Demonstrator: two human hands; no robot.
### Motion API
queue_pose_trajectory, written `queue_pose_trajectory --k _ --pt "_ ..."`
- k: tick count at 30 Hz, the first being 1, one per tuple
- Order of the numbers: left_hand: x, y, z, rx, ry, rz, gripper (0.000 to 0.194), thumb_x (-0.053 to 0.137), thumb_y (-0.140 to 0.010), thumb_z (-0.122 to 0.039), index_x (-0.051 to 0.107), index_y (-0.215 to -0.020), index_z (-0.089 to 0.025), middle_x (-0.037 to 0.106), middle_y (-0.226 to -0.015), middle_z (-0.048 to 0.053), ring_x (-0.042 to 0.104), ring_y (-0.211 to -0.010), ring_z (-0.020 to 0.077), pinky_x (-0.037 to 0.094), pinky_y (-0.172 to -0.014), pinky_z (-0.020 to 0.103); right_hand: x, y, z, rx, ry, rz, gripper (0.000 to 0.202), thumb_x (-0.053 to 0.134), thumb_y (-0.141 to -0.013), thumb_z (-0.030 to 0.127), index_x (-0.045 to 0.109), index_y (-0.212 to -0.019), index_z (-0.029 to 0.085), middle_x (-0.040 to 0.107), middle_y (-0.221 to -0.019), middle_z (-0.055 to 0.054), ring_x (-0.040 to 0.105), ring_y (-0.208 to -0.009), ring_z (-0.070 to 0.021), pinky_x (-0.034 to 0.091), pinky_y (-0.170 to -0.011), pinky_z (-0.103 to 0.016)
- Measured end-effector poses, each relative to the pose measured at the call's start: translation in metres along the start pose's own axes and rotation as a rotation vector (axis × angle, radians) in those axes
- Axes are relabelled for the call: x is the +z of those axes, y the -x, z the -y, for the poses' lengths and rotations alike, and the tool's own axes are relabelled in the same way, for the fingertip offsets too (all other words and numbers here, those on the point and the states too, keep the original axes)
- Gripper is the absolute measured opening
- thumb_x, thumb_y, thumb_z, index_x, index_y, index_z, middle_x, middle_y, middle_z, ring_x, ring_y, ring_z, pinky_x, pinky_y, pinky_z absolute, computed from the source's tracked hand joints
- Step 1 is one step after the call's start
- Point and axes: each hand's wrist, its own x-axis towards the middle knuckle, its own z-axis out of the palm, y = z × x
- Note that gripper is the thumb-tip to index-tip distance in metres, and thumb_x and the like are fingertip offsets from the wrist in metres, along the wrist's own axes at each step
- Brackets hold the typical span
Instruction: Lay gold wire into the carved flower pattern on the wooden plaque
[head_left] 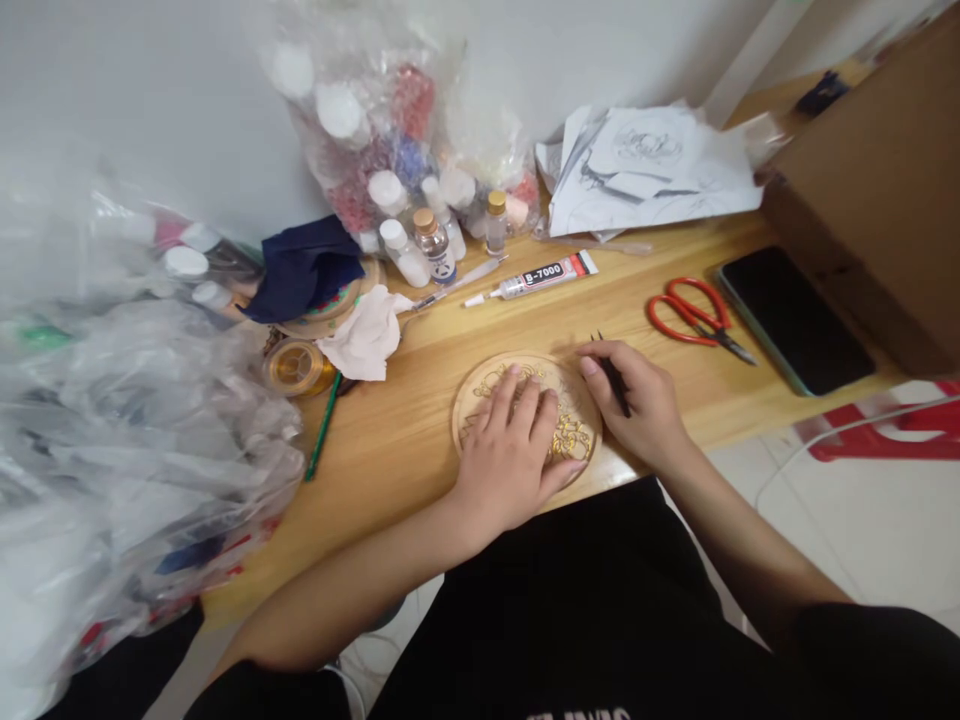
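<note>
A round wooden disc (pixel 463 397) with gold wire outlines (pixel 571 440) lies near the table's front edge. My left hand (pixel 510 440) rests flat on it with fingers spread, covering much of its middle. At the disc's right rim my right hand (pixel 637 405) is closed around black tweezers (pixel 616 385), their tips pointing away from me. Beyond the disc lies a tube of B-7000 glue (pixel 536 278). Red-handled pliers (pixel 701 318) are to the right of my right hand.
A phone (pixel 795 318) and a cardboard box (pixel 870 200) stand at the right. Papers with drawings (pixel 645 170), small bottles (pixel 433 245) and plastic bags (pixel 135 430) line the back and left. A gold wire spool (pixel 296 367), white tissue (pixel 366 335) and green pencil (pixel 324 428) lie left.
</note>
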Motion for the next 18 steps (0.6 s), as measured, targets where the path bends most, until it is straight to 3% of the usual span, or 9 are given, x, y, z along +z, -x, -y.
queue_pose_trajectory --k 5,12,18 --pt "-0.0003 0.0004 -0.0003 -0.006 -0.003 -0.001 0.064 0.043 -0.095 -0.057 0.047 -0.137 -0.008 0.049 -0.141 0.018 0.031 -0.141 0.0360 0.041 -0.106 0.050 -0.0008 0.0023 -0.0006 0.023 -0.044 -0.021 0.020 0.046 -0.096 0.031 0.061 -0.104 0.021 0.071 -0.091 -0.005 0.067 -0.079 -0.0164 0.053 -0.071 -0.031" --pt "-0.0008 -0.0004 -0.0006 -0.020 0.028 0.012 0.065 0.046 -0.094 -0.056 0.047 -0.137 -0.008 0.048 -0.141 0.019 0.030 -0.141 0.0366 0.042 -0.105 0.051 0.0002 0.0011 -0.0037 0.016 -0.053 0.005 0.017 0.057 -0.087 0.028 0.060 -0.102 0.021 0.068 -0.081 -0.003 0.065 -0.072 -0.0169 0.053 -0.067 -0.031" --pt "-0.0011 0.0001 -0.0010 -0.025 0.048 0.024 0.064 0.048 -0.093 -0.054 0.045 -0.138 -0.008 0.045 -0.143 0.020 0.026 -0.143 0.0368 0.041 -0.106 0.052 0.0001 0.0012 -0.0046 0.010 -0.056 0.004 0.015 0.055 -0.086 0.025 0.060 -0.100 0.021 0.069 -0.083 -0.004 0.066 -0.076 -0.0181 0.053 -0.068 -0.033"
